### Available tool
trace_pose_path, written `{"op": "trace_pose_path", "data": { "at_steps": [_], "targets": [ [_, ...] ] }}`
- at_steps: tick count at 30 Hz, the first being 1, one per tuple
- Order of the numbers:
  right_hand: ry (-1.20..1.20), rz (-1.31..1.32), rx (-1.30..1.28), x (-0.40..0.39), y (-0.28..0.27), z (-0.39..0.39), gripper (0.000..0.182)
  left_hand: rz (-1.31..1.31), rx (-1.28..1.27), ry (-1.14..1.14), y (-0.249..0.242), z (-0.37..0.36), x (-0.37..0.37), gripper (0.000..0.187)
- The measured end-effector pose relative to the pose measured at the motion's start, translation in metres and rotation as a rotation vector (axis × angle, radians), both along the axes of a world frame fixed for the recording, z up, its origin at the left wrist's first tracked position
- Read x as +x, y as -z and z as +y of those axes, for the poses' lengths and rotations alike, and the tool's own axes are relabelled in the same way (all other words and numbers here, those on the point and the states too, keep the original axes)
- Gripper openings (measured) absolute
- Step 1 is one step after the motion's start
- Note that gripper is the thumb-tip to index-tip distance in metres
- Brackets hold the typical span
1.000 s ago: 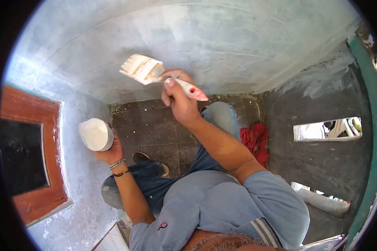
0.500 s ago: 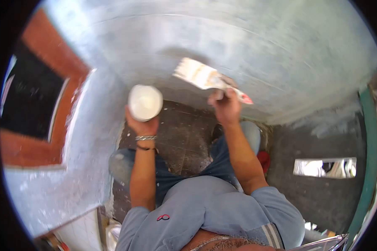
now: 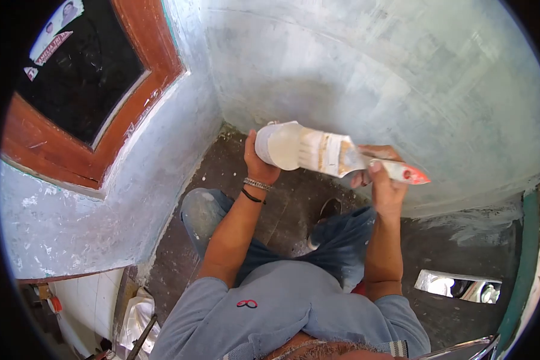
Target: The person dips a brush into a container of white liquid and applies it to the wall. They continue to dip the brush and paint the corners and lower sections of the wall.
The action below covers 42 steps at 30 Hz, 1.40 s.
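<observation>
My left hand (image 3: 260,163) is wrapped round a white cup (image 3: 269,144), its pale open mouth turned toward the right. My right hand (image 3: 389,183) grips the handle of a wide paintbrush (image 3: 332,153). The brush lies almost level, its white, paint-caked bristles right at the cup's rim. Its pale handle ends in a red tip that sticks out to the right past my fingers. Behind both hands rises a patchy whitish-grey wall (image 3: 402,78).
A window with a brown wooden frame (image 3: 165,45) is set in the left wall. Below lies a dark, paint-spotted floor (image 3: 276,204). On the right is a dark panel with a small rectangular opening (image 3: 459,286), beside a green post (image 3: 525,240). Crumpled pale plastic (image 3: 138,321) lies lower left.
The view has turned left. The cup and brush, apart before, are now together, with the bristles at the cup's rim. Both hands sit further right in view.
</observation>
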State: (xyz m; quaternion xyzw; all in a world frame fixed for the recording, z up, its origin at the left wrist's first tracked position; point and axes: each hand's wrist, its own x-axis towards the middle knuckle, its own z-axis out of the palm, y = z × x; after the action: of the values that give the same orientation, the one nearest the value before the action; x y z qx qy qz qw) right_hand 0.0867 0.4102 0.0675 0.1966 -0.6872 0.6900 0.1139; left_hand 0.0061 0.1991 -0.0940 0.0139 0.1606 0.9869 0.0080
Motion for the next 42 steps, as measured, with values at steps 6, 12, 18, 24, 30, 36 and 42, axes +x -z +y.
{"op": "trace_pose_path", "data": {
  "at_steps": [6, 12, 18, 24, 30, 36, 42],
  "targets": [
    [0.015, 0.017, 0.302, -0.013, 0.0, -0.017, 0.019, 0.019, -0.003, 0.016, -0.002, 0.018, 0.001, 0.053],
    [0.106, -0.149, 0.374, -0.027, 0.02, -0.012, 0.019, 0.032, -0.069, 0.015, -0.007, 0.046, -0.002, 0.052],
    [0.241, -0.253, 0.363, -0.026, 0.033, 0.015, 0.016, 0.043, -0.127, 0.111, -0.005, 0.079, -0.01, 0.053],
    [0.202, -0.135, 0.402, 0.008, 0.022, 0.067, 0.02, -0.053, -0.119, 0.229, 0.008, 0.115, -0.024, 0.055],
    [0.074, -0.044, 0.658, 0.034, 0.023, 0.102, 0.032, -0.084, -0.154, 0.424, 0.033, 0.142, -0.031, 0.053],
    [0.164, -0.031, 0.439, 0.062, 0.056, 0.119, 0.036, -0.108, -0.219, 0.543, 0.042, 0.16, -0.024, 0.057],
    [0.256, -0.017, 0.437, 0.067, 0.053, 0.119, 0.029, -0.168, -0.195, 0.56, 0.031, 0.15, -0.011, 0.05]
  ]
}}
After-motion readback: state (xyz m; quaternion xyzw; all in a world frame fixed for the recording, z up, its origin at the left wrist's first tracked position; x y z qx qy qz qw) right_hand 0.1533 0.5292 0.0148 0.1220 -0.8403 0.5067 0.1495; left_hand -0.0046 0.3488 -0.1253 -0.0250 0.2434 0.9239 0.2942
